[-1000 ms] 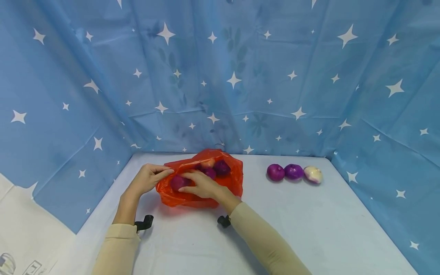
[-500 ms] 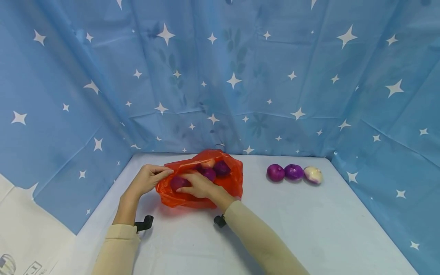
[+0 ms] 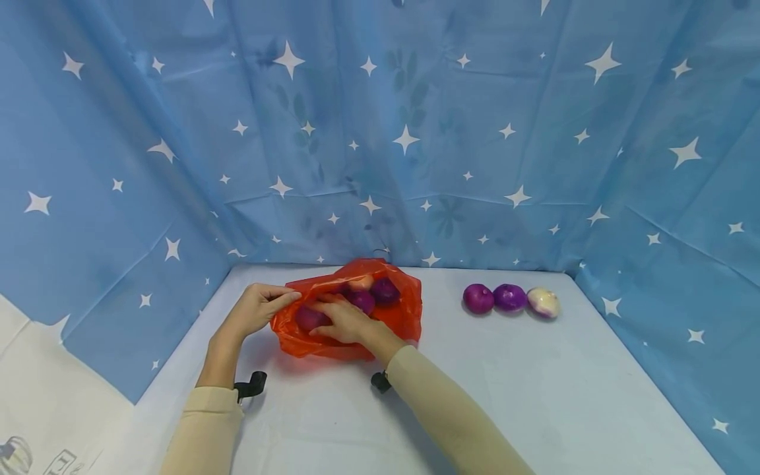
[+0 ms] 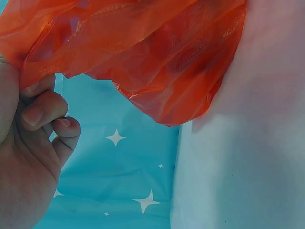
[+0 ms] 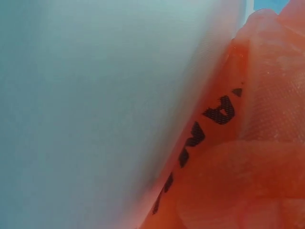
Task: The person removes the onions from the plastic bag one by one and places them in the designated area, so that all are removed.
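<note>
Blue curtain [image 3: 404,99], printed with white four-pointed stars and faint leaf sprays, borders a white table [image 3: 552,396] at the back and on both sides. The tabletop is pale and matte, meets the curtain along its far edge and takes a reddish tint just in front of the red plastic bag [image 3: 411,300]. At lower left, a pale area [image 3: 65,402] carries printed line drawings.

The bag rests near the far edge, left of centre, its mouth gaping. Inside lie a purple bulb [image 3: 309,319] at left, a magenta bulb [image 3: 363,302] near the middle, a dark bulb [image 3: 386,291] at right and an orange-toned bulb [image 3: 360,283] behind. Well apart to the right, side by side on the tabletop: a reddish-purple bulb [image 3: 477,299], a violet bulb [image 3: 509,297] and a white-and-purple bulb [image 3: 543,303].

Left hand [image 3: 254,311]: thumb and fingers pinch the bag's left rim. Right hand [image 3: 344,320]: within the bag, thumb and fingers beside the purple bulb; whether they grasp it cannot be told. Right-wrist view: black lettering [image 5: 220,110] on the bag.
</note>
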`<state>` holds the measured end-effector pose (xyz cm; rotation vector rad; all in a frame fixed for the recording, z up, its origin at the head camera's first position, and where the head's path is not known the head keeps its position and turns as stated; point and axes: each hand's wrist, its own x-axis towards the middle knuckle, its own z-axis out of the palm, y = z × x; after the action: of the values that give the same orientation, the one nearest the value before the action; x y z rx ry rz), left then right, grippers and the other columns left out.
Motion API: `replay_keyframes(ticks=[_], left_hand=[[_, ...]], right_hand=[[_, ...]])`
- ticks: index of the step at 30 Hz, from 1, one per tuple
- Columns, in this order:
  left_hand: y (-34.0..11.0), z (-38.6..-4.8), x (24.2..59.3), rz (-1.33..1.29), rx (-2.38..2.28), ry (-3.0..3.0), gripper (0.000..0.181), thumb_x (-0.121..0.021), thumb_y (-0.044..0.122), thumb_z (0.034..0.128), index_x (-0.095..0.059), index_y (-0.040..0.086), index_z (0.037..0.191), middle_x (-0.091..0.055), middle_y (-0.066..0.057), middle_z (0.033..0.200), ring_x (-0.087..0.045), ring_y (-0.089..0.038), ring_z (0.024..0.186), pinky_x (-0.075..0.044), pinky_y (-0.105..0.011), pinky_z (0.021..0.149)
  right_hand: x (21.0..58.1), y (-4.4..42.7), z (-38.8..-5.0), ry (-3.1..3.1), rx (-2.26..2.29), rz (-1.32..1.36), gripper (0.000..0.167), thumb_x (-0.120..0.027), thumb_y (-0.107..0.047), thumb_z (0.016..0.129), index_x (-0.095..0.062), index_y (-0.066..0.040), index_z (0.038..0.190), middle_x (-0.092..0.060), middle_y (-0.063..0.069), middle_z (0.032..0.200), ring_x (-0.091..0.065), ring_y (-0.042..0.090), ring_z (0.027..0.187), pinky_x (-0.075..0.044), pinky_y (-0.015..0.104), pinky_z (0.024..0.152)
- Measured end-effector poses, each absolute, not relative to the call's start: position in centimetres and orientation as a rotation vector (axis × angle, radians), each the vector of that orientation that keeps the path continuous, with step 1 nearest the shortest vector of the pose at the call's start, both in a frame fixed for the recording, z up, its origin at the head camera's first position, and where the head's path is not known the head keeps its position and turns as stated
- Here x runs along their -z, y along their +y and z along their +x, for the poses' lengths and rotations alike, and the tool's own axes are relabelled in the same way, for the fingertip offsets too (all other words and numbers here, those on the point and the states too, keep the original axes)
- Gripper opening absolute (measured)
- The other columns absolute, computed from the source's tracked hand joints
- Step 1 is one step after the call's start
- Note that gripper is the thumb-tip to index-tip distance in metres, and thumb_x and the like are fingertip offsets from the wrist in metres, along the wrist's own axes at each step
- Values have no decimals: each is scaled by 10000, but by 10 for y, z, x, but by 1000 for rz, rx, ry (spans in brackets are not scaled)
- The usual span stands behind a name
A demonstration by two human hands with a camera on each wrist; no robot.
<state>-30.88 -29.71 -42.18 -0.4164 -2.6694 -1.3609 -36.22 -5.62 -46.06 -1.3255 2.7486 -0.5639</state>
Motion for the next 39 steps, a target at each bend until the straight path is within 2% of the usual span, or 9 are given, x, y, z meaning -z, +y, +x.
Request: replay_keyframes(ticks=[10, 15, 23, 30, 34, 39], left_hand=[[-296, -308, 421, -423, 1358, -2664, 297, -712, 392, 992, -823, 159, 1139, -767, -66, 901, -654, -239, 751, -571, -278, 661], [-296, -308, 422, -424, 1372, -2663, 299, -715, 399, 988, -824, 164, 1136, -774, -59, 920, -663, -247, 774, -583, -281, 683], [-297, -308, 422, -417, 1377, -2668, 305, -715, 400, 988, -822, 161, 1145, -765, -58, 894, -658, -244, 747, -576, -281, 662], [-296, -308, 423, -416, 1392, -2667, 316, -712, 400, 990, -818, 152, 1153, -780, -68, 934, -681, -248, 765, -597, -293, 687], [-296, -308, 423, -411, 1400, -2670, 323, -712, 400, 990, -816, 144, 1159, -782, -77, 943, -689, -245, 761, -603, -294, 692], [-296, -309, 423, -406, 1410, -2673, 330, -710, 398, 991, -812, 138, 1166, -784, -88, 953, -698, -240, 757, -609, -292, 696]], right_hand=[[465, -58, -362, 2808, 436, -1347, 710, -690, -447, 985, -365, -397, 1615, -394, -41, 1634, -389, 251, 1507, -373, 458, 1223], [463, -62, -361, 2824, 443, -1357, 690, -691, -423, 989, -386, -364, 1605, -447, -40, 1591, -436, 230, 1472, -359, 435, 1233], [462, -66, -358, 2864, 419, -1292, 656, -684, -402, 997, -391, -369, 1583, -499, -77, 1532, -467, 174, 1444, -354, 405, 1236], [465, -62, -361, 2844, 379, -1400, 633, -644, -406, 1019, -393, -397, 1600, -429, -18, 1581, -461, 242, 1454, -343, 423, 1243], [466, -61, -361, 2830, 376, -1396, 664, -651, -417, 1011, -362, -421, 1609, -402, -30, 1597, -447, 234, 1470, -338, 429, 1245], [465, -59, -361, 2813, 400, -1402, 664, -659, -387, 1013, -370, -402, 1610, -382, -28, 1619, -436, 234, 1480, -329, 431, 1250]])
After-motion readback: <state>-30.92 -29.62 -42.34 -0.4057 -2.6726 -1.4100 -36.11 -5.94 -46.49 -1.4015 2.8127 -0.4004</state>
